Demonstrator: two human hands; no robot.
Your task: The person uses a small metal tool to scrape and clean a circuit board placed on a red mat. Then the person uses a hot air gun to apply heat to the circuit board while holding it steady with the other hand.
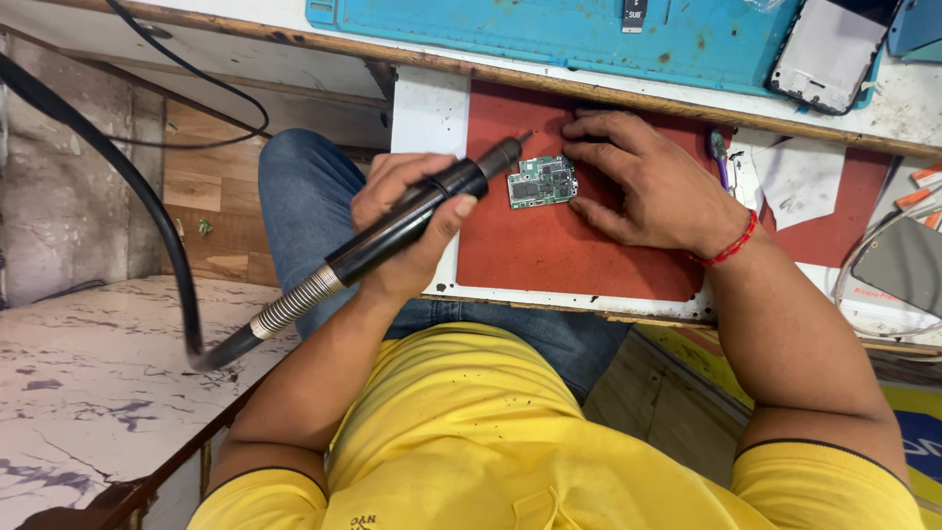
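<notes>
— Where does the circuit board (542, 182) sit?

— On the red mat (569, 250) on the table (424, 108), pinned by the right hand (643, 177), fingertips only, grip loose.

— And the left hand (407, 221)?

— Its grip is wrapped tight round the hot-air handpiece (422, 211), nozzle just beside the board. Those fingers may scorch, I'd judge; the hose (147, 206) could tug the nozzle astray.

Left hand (412, 221) curling closed in a fist-like grip, forearm angling up from lower left. Right hand (643, 182) pressing down, fingers (599, 128) spreading flat, elbow bending.
</notes>
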